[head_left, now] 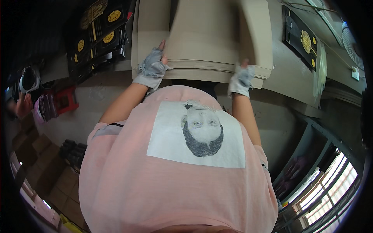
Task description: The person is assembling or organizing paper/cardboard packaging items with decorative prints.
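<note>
Your left hand [153,66], in a frayed grey fingerless glove, grips the near left edge of a thick stack of flat beige cardboard sheets [202,42], thumb on top and fingers curled under the stack's edge. Your right hand [241,77], in a matching grey glove, is clenched on the near right edge of the same stack, and the top sheets bow upward between your 2 hands. The stack lies on a grey concrete-coloured work surface [283,73], with its near edge just beyond your pink printed shirt [128,182].

At the surface's far left corner sits a pile of black flat boxes with round gold emblems [99,35], near the stack but apart from it. 1 more black panel with gold emblems [303,39] lies toward the far right edge. Off the left edge, lower down, are a red plastic stool [66,101] and another person's hand [24,105].
</note>
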Available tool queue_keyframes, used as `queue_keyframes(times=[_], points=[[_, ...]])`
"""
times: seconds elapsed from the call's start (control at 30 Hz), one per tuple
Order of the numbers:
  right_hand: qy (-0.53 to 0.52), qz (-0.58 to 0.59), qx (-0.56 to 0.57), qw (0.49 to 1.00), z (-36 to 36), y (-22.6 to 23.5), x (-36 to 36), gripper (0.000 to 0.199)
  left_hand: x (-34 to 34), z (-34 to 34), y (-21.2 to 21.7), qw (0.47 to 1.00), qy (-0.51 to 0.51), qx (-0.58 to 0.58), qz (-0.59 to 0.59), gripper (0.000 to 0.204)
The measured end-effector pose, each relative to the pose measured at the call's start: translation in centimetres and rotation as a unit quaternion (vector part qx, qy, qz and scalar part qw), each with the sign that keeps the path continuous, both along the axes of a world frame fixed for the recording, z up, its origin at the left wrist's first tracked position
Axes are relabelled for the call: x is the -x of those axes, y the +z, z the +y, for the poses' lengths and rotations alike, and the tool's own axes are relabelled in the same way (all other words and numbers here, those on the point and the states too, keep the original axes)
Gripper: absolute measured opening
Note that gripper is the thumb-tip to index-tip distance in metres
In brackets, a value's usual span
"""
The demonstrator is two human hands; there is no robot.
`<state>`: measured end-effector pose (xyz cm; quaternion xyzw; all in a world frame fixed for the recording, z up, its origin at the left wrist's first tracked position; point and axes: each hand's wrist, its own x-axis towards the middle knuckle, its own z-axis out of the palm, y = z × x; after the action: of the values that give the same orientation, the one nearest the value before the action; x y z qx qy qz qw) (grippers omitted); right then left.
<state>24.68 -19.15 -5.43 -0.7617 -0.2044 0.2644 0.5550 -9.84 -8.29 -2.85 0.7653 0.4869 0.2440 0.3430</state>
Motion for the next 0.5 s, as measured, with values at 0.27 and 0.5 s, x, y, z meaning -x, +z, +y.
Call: queue_keyframes(times=[0.27,0.5], points=[[-0.038,0.478,0.033,0.877,-4.7,0.0,-5.8,0.067,2.3,0.0,-2.7,0.952,0.206,0.218,0.052,0.038],[0.3,0.021,0.179,0.937,0.6,8.6,6.9,0.042,2.4,-0.6,-3.3,0.937,0.232,0.261,-0.019,0.046]])
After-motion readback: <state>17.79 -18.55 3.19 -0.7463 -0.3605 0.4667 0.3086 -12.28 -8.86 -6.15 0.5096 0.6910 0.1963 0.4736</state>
